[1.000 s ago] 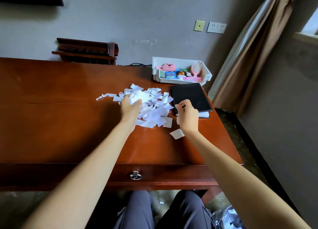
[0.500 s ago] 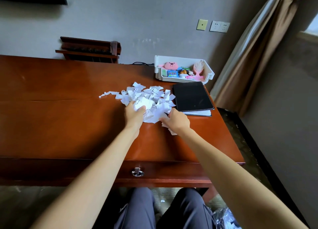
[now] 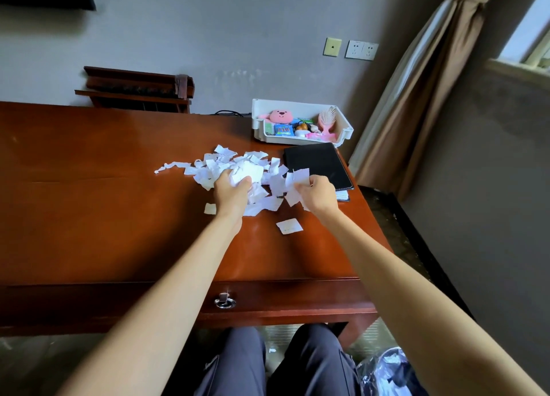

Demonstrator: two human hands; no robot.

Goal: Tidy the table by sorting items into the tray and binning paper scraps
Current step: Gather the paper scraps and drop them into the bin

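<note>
The table (image 3: pixel 89 217) is bearing everything, with a curtain (image 3: pixel 416 98) hanging beyond its right end. At the far right corner the tray (image 3: pixel 346 132) is sitting full of small items, and a tablet (image 3: pixel 315 163) is lying just in front of it. The scraps (image 3: pixel 226 163) are lying heaped mid-table, left of the tablet. The left hand (image 3: pixel 230 196) is gripping a crumpled wad on the heap, while the right hand (image 3: pixel 320 197) is pinching several pieces beside the tablet. One loose scrap (image 3: pixel 289 226) is lying nearer the person.
</note>
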